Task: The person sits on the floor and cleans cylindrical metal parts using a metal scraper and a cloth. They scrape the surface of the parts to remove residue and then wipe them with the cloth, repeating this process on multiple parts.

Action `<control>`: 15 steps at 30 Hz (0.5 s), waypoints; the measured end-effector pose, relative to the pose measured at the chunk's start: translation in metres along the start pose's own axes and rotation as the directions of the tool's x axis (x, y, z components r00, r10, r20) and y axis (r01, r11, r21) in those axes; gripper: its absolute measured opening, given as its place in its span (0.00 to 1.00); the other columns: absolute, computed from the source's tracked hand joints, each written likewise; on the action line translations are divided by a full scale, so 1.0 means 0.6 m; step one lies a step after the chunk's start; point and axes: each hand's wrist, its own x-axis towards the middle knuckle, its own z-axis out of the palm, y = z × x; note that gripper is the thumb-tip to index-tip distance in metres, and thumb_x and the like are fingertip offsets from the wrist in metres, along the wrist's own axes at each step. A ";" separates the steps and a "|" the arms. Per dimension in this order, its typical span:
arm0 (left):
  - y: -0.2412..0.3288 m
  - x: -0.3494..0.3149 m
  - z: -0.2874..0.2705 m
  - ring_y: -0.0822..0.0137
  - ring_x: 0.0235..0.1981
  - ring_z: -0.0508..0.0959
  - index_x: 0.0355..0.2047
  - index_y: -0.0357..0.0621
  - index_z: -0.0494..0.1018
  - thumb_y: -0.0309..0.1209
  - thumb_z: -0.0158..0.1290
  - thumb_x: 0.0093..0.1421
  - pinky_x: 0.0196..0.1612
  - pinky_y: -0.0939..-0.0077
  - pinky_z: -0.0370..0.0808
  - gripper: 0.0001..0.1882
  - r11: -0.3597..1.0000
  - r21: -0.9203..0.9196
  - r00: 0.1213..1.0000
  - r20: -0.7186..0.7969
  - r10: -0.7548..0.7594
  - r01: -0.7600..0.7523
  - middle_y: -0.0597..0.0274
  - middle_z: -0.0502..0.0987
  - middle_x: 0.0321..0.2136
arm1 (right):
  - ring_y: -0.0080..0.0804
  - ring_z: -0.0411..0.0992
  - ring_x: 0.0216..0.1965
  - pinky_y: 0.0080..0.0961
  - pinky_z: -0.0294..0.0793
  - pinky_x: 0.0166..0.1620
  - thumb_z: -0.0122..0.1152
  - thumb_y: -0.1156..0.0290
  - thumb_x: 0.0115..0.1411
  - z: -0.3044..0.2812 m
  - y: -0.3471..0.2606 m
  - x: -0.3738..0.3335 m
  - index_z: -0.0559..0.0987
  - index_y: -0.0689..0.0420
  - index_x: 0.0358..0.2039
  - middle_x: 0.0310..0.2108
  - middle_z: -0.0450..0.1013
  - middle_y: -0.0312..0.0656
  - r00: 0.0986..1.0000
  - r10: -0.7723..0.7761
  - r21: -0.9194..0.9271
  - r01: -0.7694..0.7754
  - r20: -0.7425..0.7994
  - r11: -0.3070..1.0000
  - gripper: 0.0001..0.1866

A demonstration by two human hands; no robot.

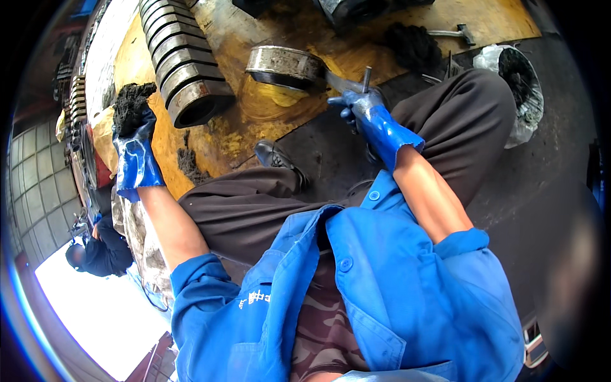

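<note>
My left hand [136, 149], in a blue rubber glove, is closed around a black fibrous wad [132, 105] near the board's left side. My right hand [374, 121], also gloved in blue, is closed on a grey metal tool [366, 79]. A short rod stands up from the fist and a flat, blade-like part points left; the tool's exact kind is unclear. Left of that tool, a wide steel ring [280, 62] with worn, stained sides sits on the yellow board [226, 137]. Farther left lies a long row of steel rings [181, 60], lined up side by side like a cylinder.
Another black wad [412, 48] lies at the far right beside a hammer [455, 33]. A clear plastic bag [531, 114] with dark material stands beyond my right knee. Dark metal parts [356, 9] sit at the far edge. Another person [105, 251] is at the left.
</note>
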 end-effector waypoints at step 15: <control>0.008 -0.018 0.022 0.57 0.46 0.79 0.52 0.41 0.75 0.38 0.42 0.67 0.50 0.60 0.77 0.20 0.999 -0.048 1.000 -0.002 -0.004 0.004 0.54 0.80 0.47 | 0.17 0.59 0.13 0.20 0.58 0.17 0.51 0.58 0.67 -0.020 -0.005 -0.021 0.81 0.55 0.48 0.22 0.74 0.31 0.978 -0.060 0.283 0.002 0.198 0.959 0.18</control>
